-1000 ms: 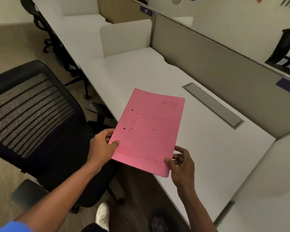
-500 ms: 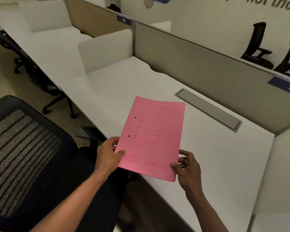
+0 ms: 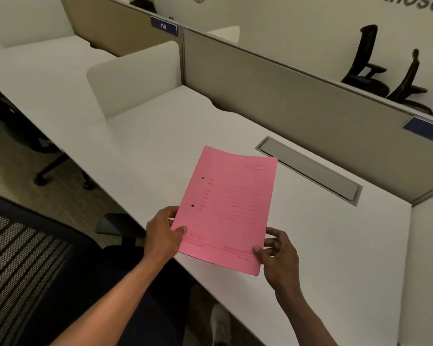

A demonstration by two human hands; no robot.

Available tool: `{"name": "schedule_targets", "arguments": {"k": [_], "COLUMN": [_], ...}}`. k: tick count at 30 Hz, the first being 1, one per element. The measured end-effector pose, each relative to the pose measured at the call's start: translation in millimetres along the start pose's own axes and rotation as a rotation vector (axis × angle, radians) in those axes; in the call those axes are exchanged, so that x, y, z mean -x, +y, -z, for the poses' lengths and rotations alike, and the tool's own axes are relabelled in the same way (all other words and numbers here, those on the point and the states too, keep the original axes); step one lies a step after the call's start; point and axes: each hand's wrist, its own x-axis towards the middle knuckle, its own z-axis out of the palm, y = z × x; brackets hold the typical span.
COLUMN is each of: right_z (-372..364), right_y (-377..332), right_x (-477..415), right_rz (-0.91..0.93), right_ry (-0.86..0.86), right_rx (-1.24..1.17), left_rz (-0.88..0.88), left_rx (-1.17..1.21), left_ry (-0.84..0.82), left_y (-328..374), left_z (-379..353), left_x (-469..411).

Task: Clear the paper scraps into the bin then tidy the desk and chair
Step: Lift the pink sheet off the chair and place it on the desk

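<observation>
A white desk [image 3: 160, 151] runs along a grey partition [image 3: 298, 101], with a chair [image 3: 28, 270] at lower left. A pink folder [image 3: 225, 208] is held over the desk's near edge: the left hand [image 3: 163, 236] pinches its left corner, the right hand [image 3: 278, 255] its right. The desktop beyond is bare.

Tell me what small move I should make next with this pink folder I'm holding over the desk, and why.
Probably lower the pink folder flat onto the white desk. Your left hand and right hand pinch its near corners, it hangs above bare desktop, and no scraps or bin are in view, so setting it down squarely looks like the tidying step.
</observation>
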Motion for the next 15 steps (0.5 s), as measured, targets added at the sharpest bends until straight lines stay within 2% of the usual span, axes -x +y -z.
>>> {"name": "schedule_targets", "arguments": {"k": [15], "right_z": [-41.2], "right_y": [11.0], "right_x": [-194.7], "right_rz": [-0.099], "right_ry": [-0.071], "right_rx": [0.029], "left_rz": [0.008], "left_rx": [-0.186], "left_ry": [-0.011], "left_y": [23.5], "left_z": [-84.5], "left_x": [-188.9]}}
